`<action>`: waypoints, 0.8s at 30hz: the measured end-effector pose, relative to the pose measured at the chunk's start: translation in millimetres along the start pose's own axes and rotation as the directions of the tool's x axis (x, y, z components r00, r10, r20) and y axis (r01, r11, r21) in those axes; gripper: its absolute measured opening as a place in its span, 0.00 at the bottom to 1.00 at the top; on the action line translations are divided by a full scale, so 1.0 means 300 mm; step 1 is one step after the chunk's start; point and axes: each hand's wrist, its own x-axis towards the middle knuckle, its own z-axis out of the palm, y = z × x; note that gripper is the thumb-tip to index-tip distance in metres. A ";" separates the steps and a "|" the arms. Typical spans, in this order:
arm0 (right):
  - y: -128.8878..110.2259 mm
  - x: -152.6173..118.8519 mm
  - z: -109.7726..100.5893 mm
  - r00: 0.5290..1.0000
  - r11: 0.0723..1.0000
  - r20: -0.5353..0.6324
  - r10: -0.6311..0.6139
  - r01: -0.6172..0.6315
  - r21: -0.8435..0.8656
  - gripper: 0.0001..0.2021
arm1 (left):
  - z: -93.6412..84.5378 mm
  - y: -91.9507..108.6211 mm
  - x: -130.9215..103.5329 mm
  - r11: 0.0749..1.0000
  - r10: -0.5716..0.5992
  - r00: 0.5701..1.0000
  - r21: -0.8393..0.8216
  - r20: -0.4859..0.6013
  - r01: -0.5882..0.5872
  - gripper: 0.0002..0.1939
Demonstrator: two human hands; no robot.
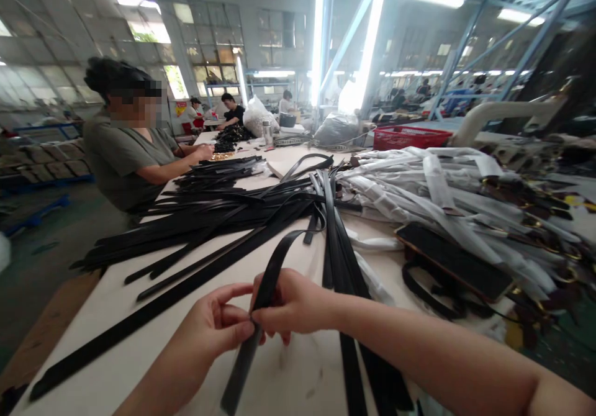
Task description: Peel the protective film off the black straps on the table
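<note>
My left hand (pixel 223 320) pinches a black strap (pixel 274 264) from its left side, above the front of the pale table (pixel 186 348). Close against it, my right hand (pixel 293 304) grips the same strap, thumb on top. One end of the strap hangs down below the fingers; the rest curves up and back toward a pile of black straps (pixel 218 202). More long black straps (pixel 342 261) run down the table just right of my hands, partly behind my right forearm.
Many white-wrapped straps (pixel 437 180) with metal fittings heap at the right. A black padded piece (pixel 454 261) lies before them. A red basket (pixel 410 138) stands behind. At the left, a person (pixel 125 149) works at the table edge; other people sit farther back.
</note>
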 end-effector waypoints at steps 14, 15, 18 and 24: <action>0.037 0.022 0.028 0.988 0.992 -0.134 -0.077 0.089 0.089 0.16 | 0.027 0.022 -0.006 0.993 -0.100 0.993 0.053 -0.065 0.103 0.46; 0.031 0.026 0.015 0.982 0.983 -0.184 -0.041 0.073 0.169 0.17 | 0.029 0.026 -0.008 0.991 -0.114 0.992 0.061 -0.059 0.118 0.46; 0.013 0.047 -0.045 0.887 0.897 -0.449 0.106 0.109 0.428 0.16 | 0.033 0.035 -0.013 0.985 -0.144 0.989 0.087 -0.044 0.147 0.46; 0.042 0.043 0.000 0.936 0.957 -0.307 0.170 -0.083 0.277 0.14 | 0.023 0.029 -0.010 0.992 -0.107 0.985 0.059 -0.134 0.116 0.42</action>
